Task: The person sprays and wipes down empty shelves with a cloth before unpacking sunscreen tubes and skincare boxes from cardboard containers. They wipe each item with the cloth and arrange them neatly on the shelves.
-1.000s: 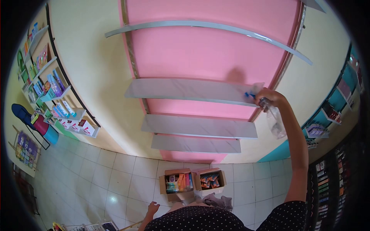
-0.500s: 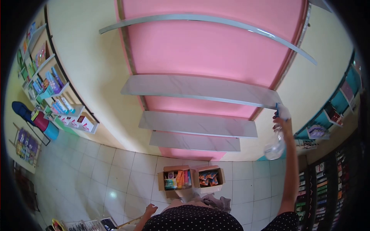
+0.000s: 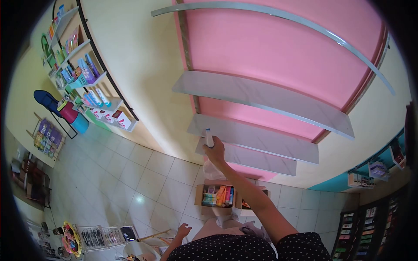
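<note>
My right hand [image 3: 215,151] is closed around a spray bottle [image 3: 209,138] with a white, blue-tipped head; its clear body hangs below the hand. The hand is in front of the left ends of the two lowest marbled shelves [image 3: 257,138]. Low beside my body, my left hand [image 3: 183,230] has its fingers loosely apart and nothing visible in it. Under my right arm, a cardboard box [image 3: 216,210] of colourful packets stands on the floor, and a second box [image 3: 247,212] is partly hidden by the forearm.
A longer shelf [image 3: 265,101] and a curved top shelf edge [image 3: 278,14] cross the pink wall. Stocked shelves [image 3: 118,104] line the left wall. A wire rack [image 3: 102,237] and a yellow basket [image 3: 72,238] are at lower left. Dark product racks [image 3: 368,230] stand at lower right.
My right hand has moved with the bottle from the right end of the long shelf to the left ends of the lower shelves. The view has shifted, showing more of the left side.
</note>
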Demonstrator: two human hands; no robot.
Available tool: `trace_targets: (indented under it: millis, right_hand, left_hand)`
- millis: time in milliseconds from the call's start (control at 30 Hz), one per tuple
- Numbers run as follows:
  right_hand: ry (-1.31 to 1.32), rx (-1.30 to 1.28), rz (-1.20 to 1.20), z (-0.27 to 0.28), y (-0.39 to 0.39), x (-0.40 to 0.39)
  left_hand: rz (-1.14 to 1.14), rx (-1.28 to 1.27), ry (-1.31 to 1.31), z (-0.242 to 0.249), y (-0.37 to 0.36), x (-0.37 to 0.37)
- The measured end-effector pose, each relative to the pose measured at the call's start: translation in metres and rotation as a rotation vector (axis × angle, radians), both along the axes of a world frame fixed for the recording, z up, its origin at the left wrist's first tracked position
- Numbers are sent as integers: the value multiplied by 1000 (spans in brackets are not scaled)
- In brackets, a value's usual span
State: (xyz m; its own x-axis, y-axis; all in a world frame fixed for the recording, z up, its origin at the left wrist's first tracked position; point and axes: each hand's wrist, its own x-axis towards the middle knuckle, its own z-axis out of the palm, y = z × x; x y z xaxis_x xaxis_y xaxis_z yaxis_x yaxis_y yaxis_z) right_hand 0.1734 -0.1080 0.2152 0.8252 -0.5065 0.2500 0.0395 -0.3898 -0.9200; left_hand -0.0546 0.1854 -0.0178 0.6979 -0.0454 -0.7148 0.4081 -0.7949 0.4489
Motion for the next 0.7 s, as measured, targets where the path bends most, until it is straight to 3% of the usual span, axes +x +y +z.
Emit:
trace_targets:
  millis: [300, 333, 433, 500, 567, 700]
  right_hand:
    - [79, -152, -248, -3, -19, -13]
    - [51, -94, -271, -5, -29, -19]
    - [18, 18, -327, -31, -76, -44]
    - [-105, 16, -593, -68, -116, -64]
    - [-212, 337, -513, -39, -152, -108]
    - [-177, 311, -714, -25, -228, -182]
  left_hand:
    - [64, 129, 122, 1, 39, -59]
    - [4, 137, 134, -85, 67, -70]
    - [-36, 221, 165, -54, 56, -60]
    - [-32, 159, 159, -13, 39, -42]
    - [-20, 96, 158, 12, 20, -18]
    - [-113, 36, -64, 0, 2, 15]
